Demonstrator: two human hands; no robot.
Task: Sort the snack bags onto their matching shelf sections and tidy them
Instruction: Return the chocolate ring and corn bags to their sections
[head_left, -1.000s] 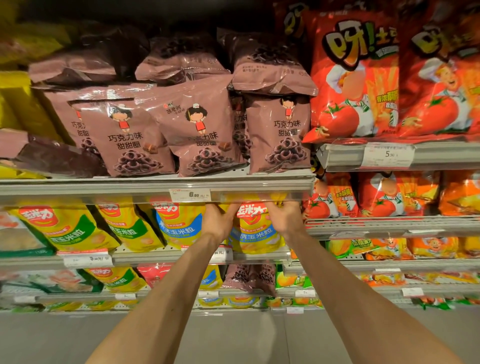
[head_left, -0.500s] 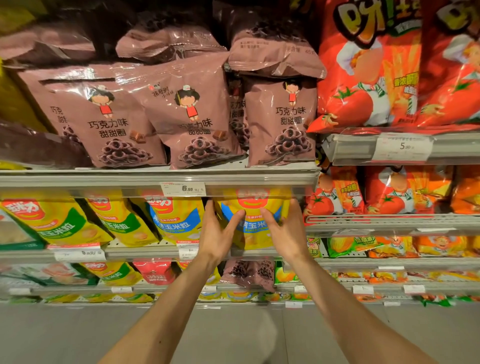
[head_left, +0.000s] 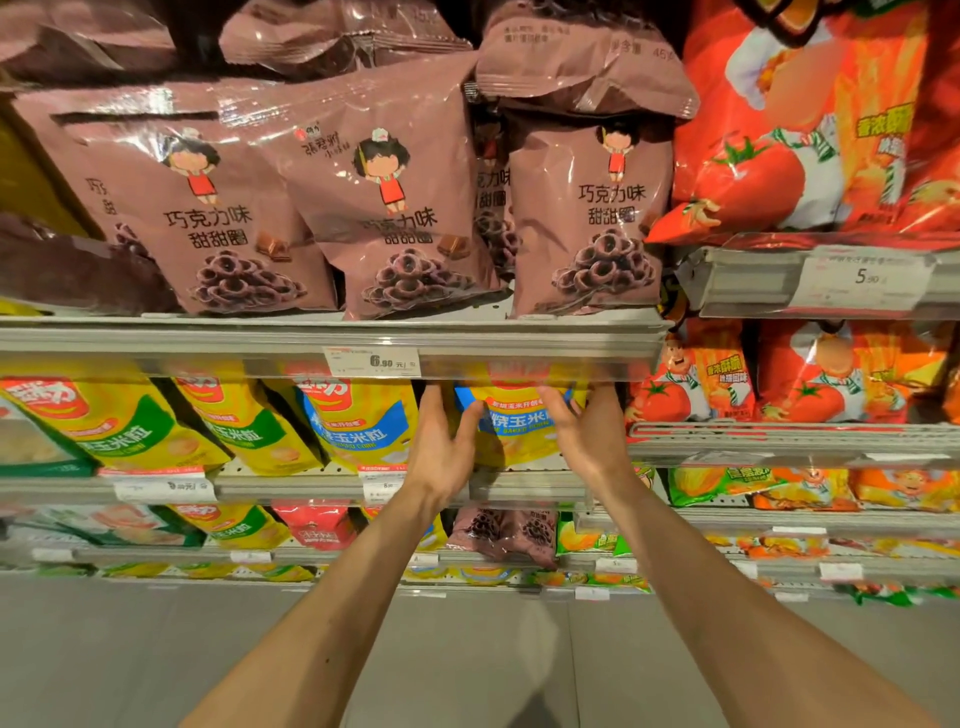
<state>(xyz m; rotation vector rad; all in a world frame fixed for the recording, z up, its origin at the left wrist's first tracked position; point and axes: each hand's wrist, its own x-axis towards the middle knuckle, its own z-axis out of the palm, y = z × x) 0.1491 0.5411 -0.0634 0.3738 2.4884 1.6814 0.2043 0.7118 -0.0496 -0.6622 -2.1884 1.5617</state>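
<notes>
Shop shelves full of snack bags fill the view, with grey floor low down. On the second shelf (head_left: 524, 486), a yellow bag (head_left: 511, 426) with a blue band stands just under the edge of the top shelf (head_left: 208, 343). Both hands are on it. The left hand (head_left: 441, 449) presses its left side, thumb lying across the blue band and fingers reaching up beside the bag. The right hand (head_left: 582, 431) presses the right side with fingers spread and fairly straight. Neither hand is curled tight round the bag; they hold it between them.

At 9 o'clock from this bag, another blue-band bag (head_left: 358, 421) leans on the same shelf, and past it two green-band bags (head_left: 171, 431) lean too. At 12 o'clock, the top shelf holds pink-brown ring bags (head_left: 395, 208) standing in a row, with more lying flat on top of them. A price tag (head_left: 371, 362) sits on that shelf's edge. At 2 o'clock, big red tomato bags (head_left: 810, 130) stand on a shelf of their own, and smaller ones (head_left: 691, 379) sit at 3 o'clock. At 6 o'clock, on the shelf below, one ring bag (head_left: 504, 532) lies among yellow, red and green bags.
</notes>
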